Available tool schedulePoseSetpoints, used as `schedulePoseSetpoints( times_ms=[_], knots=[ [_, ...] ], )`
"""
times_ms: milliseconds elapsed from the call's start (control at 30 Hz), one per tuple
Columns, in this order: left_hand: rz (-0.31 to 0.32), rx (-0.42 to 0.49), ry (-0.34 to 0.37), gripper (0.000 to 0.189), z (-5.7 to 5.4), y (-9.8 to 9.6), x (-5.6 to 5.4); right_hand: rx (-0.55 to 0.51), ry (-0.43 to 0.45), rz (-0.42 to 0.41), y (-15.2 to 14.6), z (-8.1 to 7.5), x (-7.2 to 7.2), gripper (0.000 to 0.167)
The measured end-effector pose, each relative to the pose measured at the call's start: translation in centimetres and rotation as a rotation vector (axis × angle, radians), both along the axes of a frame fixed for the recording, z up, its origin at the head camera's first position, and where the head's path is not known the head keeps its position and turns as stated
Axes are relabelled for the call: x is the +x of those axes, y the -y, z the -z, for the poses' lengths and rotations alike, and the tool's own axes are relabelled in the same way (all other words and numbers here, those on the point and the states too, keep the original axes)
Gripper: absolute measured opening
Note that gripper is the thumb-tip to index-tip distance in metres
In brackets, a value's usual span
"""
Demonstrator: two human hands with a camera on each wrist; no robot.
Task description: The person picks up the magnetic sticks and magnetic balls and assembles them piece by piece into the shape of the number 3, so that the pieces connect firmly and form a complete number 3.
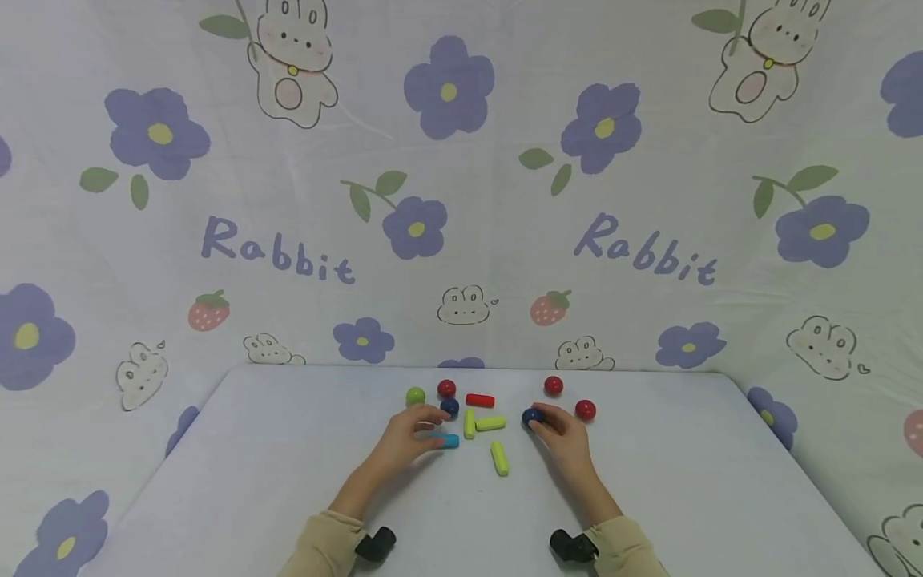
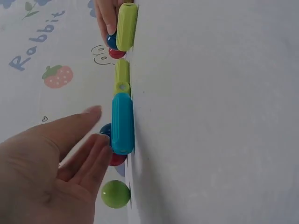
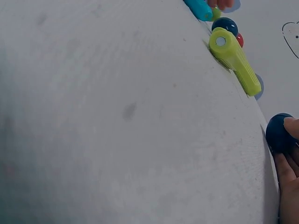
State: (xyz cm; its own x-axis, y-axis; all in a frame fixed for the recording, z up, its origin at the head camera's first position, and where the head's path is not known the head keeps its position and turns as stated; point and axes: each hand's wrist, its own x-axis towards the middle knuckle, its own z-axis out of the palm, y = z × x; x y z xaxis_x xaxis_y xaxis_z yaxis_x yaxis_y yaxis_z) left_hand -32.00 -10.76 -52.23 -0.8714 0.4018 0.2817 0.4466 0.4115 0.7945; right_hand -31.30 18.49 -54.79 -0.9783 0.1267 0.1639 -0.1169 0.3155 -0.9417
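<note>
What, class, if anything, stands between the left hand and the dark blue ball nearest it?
Nothing visible. In the head view, the left hand has its fingertips right at the dark blue ball; whether they touch cannot be told. The light blue stick lies by the thumb, outside that gap.

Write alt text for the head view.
A person's right hand pinches a dark blue ball at a white table; the left hand is by a light blue stick and another dark ball. Nearby lie three red balls, a green ball, a red stick and three lime sticks.
</note>
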Motion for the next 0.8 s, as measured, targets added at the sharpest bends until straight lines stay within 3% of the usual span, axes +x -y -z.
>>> schedulePoseSetpoints(
  times_ms=[100,333,800],
  knots=[
    [0.018,0.054,0.008,0.04,-0.8,-0.7,0.4,-0.001,0.006,0.013,0.0,0.0,-0.1,0.037],
    [0.059,0.068,0.061,0.045,-0.1,-2.1,0.3,-0.011,-0.006,0.0,0.1,-0.2,0.0,0.038],
    [0.155,0.11,0.175,0.051,-0.3,-4.9,0.9,0.0,-0.001,0.019,-0.1,0.0,-0.3,0.036]
  ],
)
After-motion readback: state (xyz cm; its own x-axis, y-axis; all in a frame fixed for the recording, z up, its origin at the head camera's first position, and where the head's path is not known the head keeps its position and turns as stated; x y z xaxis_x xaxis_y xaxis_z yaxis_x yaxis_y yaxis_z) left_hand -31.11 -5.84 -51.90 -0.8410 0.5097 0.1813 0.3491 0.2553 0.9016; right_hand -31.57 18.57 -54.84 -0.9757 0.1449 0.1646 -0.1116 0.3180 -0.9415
